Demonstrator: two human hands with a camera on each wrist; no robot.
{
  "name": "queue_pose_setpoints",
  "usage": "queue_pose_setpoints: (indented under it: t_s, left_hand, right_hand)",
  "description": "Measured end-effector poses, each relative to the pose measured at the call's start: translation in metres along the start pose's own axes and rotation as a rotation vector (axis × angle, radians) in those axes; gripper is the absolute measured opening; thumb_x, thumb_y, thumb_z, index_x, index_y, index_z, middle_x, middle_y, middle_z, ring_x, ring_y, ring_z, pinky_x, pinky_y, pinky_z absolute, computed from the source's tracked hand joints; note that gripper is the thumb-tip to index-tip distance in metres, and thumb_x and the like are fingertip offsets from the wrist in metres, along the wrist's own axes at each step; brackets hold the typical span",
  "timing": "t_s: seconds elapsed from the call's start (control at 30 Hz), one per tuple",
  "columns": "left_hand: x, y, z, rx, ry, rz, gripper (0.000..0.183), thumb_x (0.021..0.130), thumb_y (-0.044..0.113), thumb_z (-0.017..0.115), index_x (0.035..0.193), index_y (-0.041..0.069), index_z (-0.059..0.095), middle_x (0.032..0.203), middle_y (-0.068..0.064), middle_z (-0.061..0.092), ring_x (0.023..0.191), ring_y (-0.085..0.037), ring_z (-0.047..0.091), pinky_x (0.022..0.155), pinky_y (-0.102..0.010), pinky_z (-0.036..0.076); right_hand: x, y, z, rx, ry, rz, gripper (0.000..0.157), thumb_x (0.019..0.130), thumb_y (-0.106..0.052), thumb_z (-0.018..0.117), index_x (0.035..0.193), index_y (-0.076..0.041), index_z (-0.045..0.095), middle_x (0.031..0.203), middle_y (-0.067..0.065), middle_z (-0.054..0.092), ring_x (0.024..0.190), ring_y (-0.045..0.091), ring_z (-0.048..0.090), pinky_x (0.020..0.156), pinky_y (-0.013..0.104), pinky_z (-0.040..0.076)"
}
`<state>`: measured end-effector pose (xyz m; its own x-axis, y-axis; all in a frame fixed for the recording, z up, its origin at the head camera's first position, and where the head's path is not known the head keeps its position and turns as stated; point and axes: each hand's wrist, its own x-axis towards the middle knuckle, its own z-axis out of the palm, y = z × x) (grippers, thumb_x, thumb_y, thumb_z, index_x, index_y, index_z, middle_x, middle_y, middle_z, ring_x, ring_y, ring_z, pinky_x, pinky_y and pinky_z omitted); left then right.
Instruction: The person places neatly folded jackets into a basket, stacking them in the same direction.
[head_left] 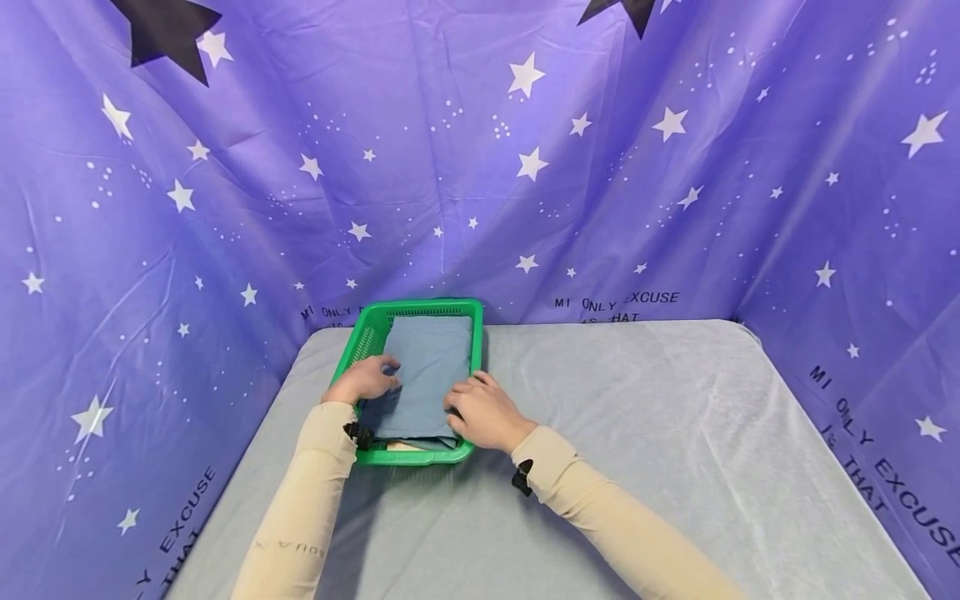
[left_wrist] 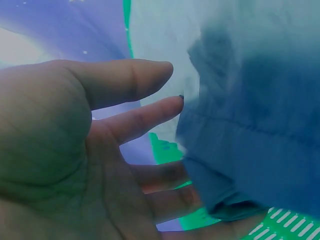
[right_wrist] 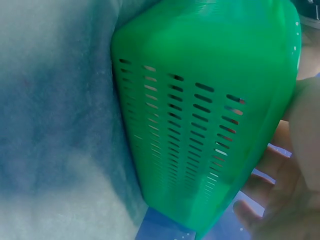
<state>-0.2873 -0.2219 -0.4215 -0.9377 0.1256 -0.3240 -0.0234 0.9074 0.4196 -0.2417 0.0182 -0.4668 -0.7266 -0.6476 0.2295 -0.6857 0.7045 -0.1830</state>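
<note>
A folded blue cloth (head_left: 429,375) lies inside a green plastic basket (head_left: 477,333) with slotted walls. My left hand (head_left: 366,379) reaches over the basket's left rim to the cloth's left edge. In the left wrist view, its fingers are loosely extended, with the tips at the blue cloth (left_wrist: 270,150) and the thumb apart from them. Across the right rim, my right hand (head_left: 483,410) has its fingers over the cloth's right edge. The right wrist view shows the basket's outer wall (right_wrist: 175,120) and the right hand (right_wrist: 280,195) at its rim; the fingertips' contact is partly hidden.
Beneath the cloth's near edge, a beige layer (head_left: 405,446) shows in the basket. The basket stands on a table covered in grey fabric (head_left: 637,433), near its back left. Purple star-patterned curtains (head_left: 450,167) hang behind and at both sides.
</note>
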Motion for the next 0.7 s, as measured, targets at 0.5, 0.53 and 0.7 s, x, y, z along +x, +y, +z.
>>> queue_pose_setpoints:
  t_s: [0.5,0.53,0.7]
  left_hand:
    - [0.001,-0.002,0.001,0.038,-0.006,-0.035,0.045,0.098,0.023,0.054,0.141,0.011,0.048,0.153,-0.023,0.032,0.134,-0.046,0.038,0.098,-0.056,0.044]
    - [0.000,-0.002,0.001,0.037,0.002,-0.035,0.045,0.098,0.023,0.054,0.141,0.011,0.048,0.152,-0.023,0.033,0.135,-0.046,0.037,0.097,-0.056,0.044]
    - [-0.008,0.001,0.000,0.032,0.075,-0.021,0.048,0.098,0.027,0.053,0.143,0.011,0.045,0.149,-0.022,0.039,0.133,-0.044,0.039,0.097,-0.056,0.044]
  right_hand:
    - [-0.004,0.007,-0.003,0.103,0.001,-0.013,0.019,0.097,-0.028,0.056,0.108,-0.022,0.070,0.108,-0.008,0.069,0.110,0.015,0.061,0.119,0.049,0.021]
    - [-0.005,0.008,-0.004,0.126,0.020,-0.014,0.019,0.097,-0.027,0.056,0.109,-0.022,0.070,0.109,-0.008,0.069,0.110,0.015,0.061,0.118,0.048,0.022]
    - [-0.013,0.021,-0.008,0.329,0.147,0.037,0.019,0.096,-0.024,0.058,0.108,-0.018,0.070,0.109,-0.006,0.069,0.107,0.016,0.061,0.109,0.042,0.037]
